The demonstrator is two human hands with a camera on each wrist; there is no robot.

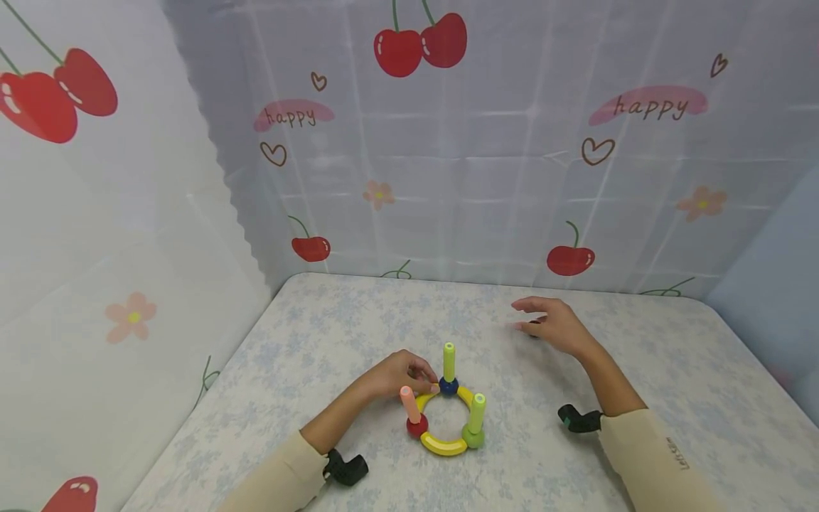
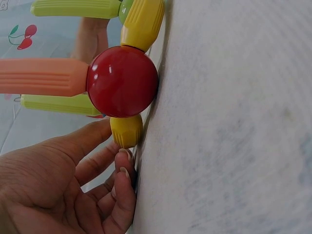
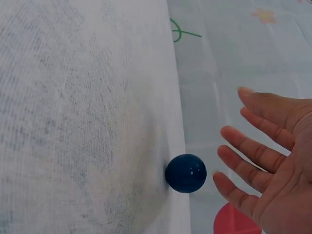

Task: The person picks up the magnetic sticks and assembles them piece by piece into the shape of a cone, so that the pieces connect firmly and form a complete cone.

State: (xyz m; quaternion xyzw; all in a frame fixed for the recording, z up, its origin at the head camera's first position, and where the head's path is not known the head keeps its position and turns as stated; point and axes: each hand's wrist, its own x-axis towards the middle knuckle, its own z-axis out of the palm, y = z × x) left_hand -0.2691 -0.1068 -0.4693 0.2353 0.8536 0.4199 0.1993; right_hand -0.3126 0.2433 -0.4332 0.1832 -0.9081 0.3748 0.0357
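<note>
On the table stands a ring of yellow curved rods (image 1: 443,446) joined by a red ball (image 1: 417,425), a green ball (image 1: 473,435) and a dark blue ball (image 1: 448,386). Upright sticks rise from the balls: an orange one (image 1: 410,405) and two yellow-green ones (image 1: 449,363). My left hand (image 1: 399,374) pinches the yellow curved rod (image 2: 126,131) between the red and dark blue balls. Farther back on the right, my right hand (image 1: 555,325) has its fingers spread, close to a loose blue ball (image 3: 185,173) but apart from it.
A pale flower-patterned cloth (image 1: 345,313) covers the table. A curtain printed with cherries (image 1: 461,163) hangs behind its far edge and along the left side. Dark wrist devices (image 1: 346,468) sit by both sleeves.
</note>
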